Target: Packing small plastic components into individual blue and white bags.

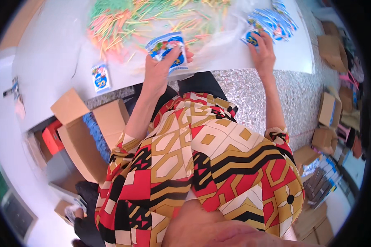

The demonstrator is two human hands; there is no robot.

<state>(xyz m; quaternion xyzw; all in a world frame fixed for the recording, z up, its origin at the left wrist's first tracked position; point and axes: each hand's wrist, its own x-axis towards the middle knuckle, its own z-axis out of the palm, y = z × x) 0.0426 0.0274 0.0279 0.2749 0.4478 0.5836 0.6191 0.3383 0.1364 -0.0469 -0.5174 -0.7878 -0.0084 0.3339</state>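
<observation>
My left hand (pixel 156 74) holds a blue-and-white printed packet (pixel 164 43) over the near edge of the white table (pixel 45 61), thumb across its front. Whether more than one packet is in that hand I cannot tell. To the right, my right hand (pixel 264 59) has its fingers closed on another small blue packet (pixel 250 38), beside a fanned pile of similar packets (pixel 274 24). A single packet (pixel 100 78) lies flat near the table's front edge on the left. Thin pastel sticks (pixel 119 26) in green, yellow and orange lie heaped at the far side.
Clear plastic sheeting (pixel 231 31) lies around the sticks. Below the table's left side stands an open cardboard box (pixel 80 142) with blue material in it. Several cartons (pixel 333 51) line the right side. Another person's hand (pixel 79 213) shows at the lower left.
</observation>
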